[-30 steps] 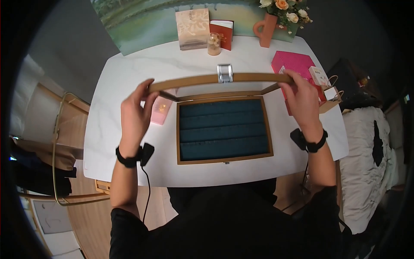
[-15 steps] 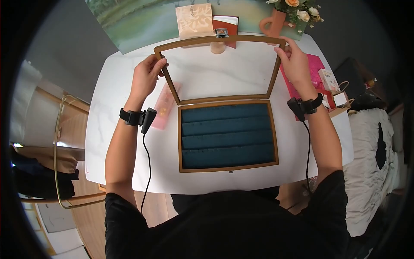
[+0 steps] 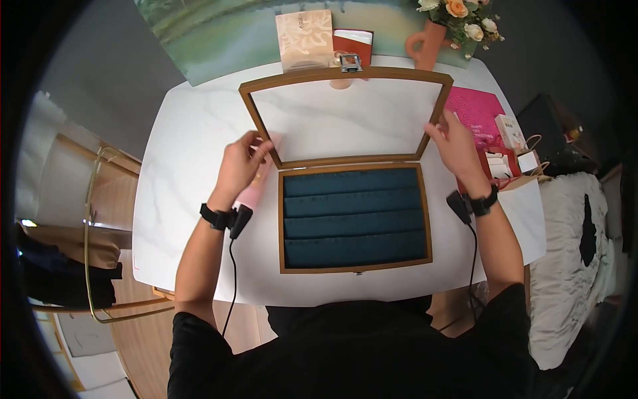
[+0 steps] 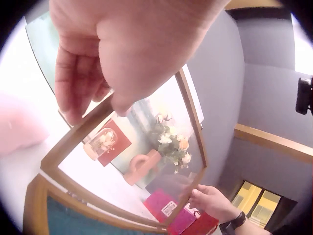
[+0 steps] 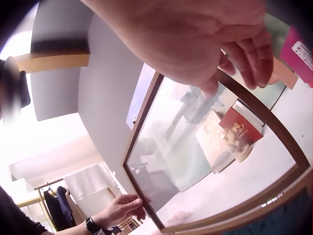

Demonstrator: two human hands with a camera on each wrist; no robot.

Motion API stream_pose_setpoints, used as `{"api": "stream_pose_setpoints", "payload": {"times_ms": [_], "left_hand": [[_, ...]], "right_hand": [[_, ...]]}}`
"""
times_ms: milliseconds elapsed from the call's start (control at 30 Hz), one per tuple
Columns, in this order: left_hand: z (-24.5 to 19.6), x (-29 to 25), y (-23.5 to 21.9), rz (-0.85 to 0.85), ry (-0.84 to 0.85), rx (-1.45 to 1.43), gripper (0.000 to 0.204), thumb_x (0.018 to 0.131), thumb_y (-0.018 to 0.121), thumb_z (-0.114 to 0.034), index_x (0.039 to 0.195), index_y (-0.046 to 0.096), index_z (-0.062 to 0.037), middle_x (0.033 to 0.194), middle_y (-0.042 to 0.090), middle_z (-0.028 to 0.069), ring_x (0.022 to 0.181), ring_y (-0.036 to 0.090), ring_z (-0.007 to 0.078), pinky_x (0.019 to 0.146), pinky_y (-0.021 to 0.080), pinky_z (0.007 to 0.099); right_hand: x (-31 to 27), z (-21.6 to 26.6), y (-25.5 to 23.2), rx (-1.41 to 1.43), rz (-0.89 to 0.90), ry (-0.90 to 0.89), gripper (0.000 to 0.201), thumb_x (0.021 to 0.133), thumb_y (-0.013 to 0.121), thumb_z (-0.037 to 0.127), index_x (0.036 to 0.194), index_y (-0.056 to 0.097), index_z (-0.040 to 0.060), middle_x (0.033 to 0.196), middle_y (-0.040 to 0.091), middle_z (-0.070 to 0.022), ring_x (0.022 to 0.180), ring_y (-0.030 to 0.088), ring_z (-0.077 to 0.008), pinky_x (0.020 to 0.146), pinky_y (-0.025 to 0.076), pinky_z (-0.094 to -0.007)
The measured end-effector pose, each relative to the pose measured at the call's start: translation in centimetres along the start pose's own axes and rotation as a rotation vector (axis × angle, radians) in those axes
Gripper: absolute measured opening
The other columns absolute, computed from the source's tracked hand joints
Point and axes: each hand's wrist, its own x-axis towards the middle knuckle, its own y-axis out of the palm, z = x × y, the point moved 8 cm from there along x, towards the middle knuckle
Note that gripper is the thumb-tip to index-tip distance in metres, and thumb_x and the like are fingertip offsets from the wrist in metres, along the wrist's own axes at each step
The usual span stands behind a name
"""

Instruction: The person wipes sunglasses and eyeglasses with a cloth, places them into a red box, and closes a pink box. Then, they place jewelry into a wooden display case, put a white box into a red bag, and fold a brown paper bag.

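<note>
A wooden display box (image 3: 282,226) lies on the white table, its dark teal padded rows (image 3: 355,216) exposed. Its glass-paned lid (image 3: 345,73) stands raised at the back edge, a metal clasp (image 3: 350,63) at the top. The left hand (image 3: 240,166) holds the lid's left side low down, thumb and fingers on either side of the frame in the left wrist view. At the lid's right side is the right hand (image 3: 458,149); the right wrist view shows its thumb and fingers around the frame (image 5: 249,100).
Left of the box lies a pink packet (image 3: 252,193), partly behind the left hand. A magenta box (image 3: 475,113), a small white box (image 3: 510,132) and a paper bag (image 3: 525,181) are at the right. Books (image 3: 304,40) and a flower vase (image 3: 428,46) stand along the back.
The lid has swung up and back from over the box, showing its glass. Both hands first moved away from the body with it, then slid down its sides towards the hinge.
</note>
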Motion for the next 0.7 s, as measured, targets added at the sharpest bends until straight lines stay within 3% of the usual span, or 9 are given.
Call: {"api": "stream_pose_setpoints", "payload": {"times_ms": [33,100,167,200,267,433,533,600,700], "left_hand": [[-0.6,-1.4,0.0,-0.006,0.054,0.048,0.033,0.105,0.076,-0.022,0.122,0.07,0.0061,0.088,0.077,0.0146,0.073,0.074,0.0171,0.067,0.058,0.0315],[-0.8,-4.6,0.1,-0.008,0.046,0.181,0.037,0.1,0.08,-0.018,0.126,0.069,0.0059,0.087,0.078,0.0155,0.07,0.074,0.0209,0.068,0.058,0.0333],[0.1,-8.5,1.1,0.019,0.105,0.251,0.038,0.098,0.082,-0.021,0.122,0.069,0.0053,0.083,0.076,0.0196,0.071,0.075,0.0331,0.067,0.058,0.0408],[0.2,-10.5,1.6,0.106,0.026,0.3,0.039,0.099,0.081,-0.025,0.121,0.07,0.0049,0.082,0.075,0.0219,0.073,0.074,0.0385,0.067,0.057,0.0442],[0.8,-14.2,3.2,0.305,-0.116,0.278,0.045,0.101,0.079,-0.029,0.122,0.068,0.0083,0.075,0.073,0.0212,0.073,0.073,0.0391,0.069,0.057,0.0446],[0.6,-18.4,6.5,0.393,-0.095,0.206,0.041,0.104,0.069,-0.021,0.128,0.062,0.0121,0.077,0.072,0.0269,0.078,0.073,0.046,0.073,0.057,0.0501],[-0.2,-18.5,6.9,0.337,-0.114,0.336,0.035,0.104,0.065,-0.016,0.123,0.06,0.0123,0.079,0.07,0.0319,0.081,0.071,0.0509,0.075,0.056,0.0547],[-0.5,-18.1,6.8,0.33,-0.1,0.298,0.033,0.104,0.065,-0.016,0.12,0.06,0.0119,0.079,0.069,0.0331,0.081,0.071,0.0521,0.075,0.056,0.0563],[-0.7,-17.0,7.2,0.322,-0.078,0.255,0.031,0.104,0.064,-0.016,0.116,0.061,0.0115,0.079,0.069,0.0343,0.082,0.07,0.0534,0.076,0.056,0.0579]], "right_hand": [[-1.9,1.0,-0.3,0.139,0.028,-0.001,0.049,0.103,0.076,0.026,0.139,0.062,-0.0039,0.109,0.077,-0.0265,0.103,0.077,-0.0391,0.089,0.06,-0.0437],[-5.7,0.4,-0.5,0.009,0.145,0.097,0.05,0.1,0.079,0.022,0.14,0.062,-0.0041,0.106,0.077,-0.0258,0.099,0.077,-0.0388,0.087,0.059,-0.0441],[-10.2,-0.6,0.0,-0.063,0.249,0.098,0.053,0.098,0.081,0.023,0.14,0.063,-0.0032,0.093,0.077,-0.0209,0.084,0.076,-0.0356,0.078,0.059,-0.0436],[-12.5,-0.6,-0.1,-0.065,0.28,0.17,0.053,0.098,0.082,0.025,0.139,0.064,-0.0028,0.088,0.076,-0.0193,0.079,0.075,-0.0344,0.074,0.059,-0.0431],[-17.0,-1.1,0.5,-0.048,0.366,0.264,0.051,0.098,0.082,0.028,0.136,0.066,-0.0026,0.084,0.076,-0.0189,0.077,0.075,-0.0349,0.071,0.059,-0.0437],[-22.3,0.3,1.7,-0.026,0.374,0.298,0.037,0.101,0.076,0.015,0.131,0.068,-0.0052,0.081,0.073,-0.0193,0.075,0.073,-0.0347,0.071,0.057,-0.0423],[-22.6,0.3,1.9,-0.057,0.24,0.191,0.031,0.103,0.07,0.009,0.129,0.067,-0.0072,0.091,0.074,-0.0247,0.084,0.073,-0.0423,0.078,0.057,-0.0465],[-22.5,0.3,2.4,-0.101,0.267,0.186,0.03,0.103,0.065,0.005,0.129,0.066,-0.0108,0.118,0.072,-0.0338,0.107,0.071,-0.0506,0.095,0.058,-0.0511],[-21.4,-0.1,2.4,-0.148,0.263,0.217,0.03,0.103,0.064,0.004,0.129,0.066,-0.0114,0.121,0.071,-0.0339,0.111,0.07,-0.0498,0.098,0.057,-0.0506]]}}
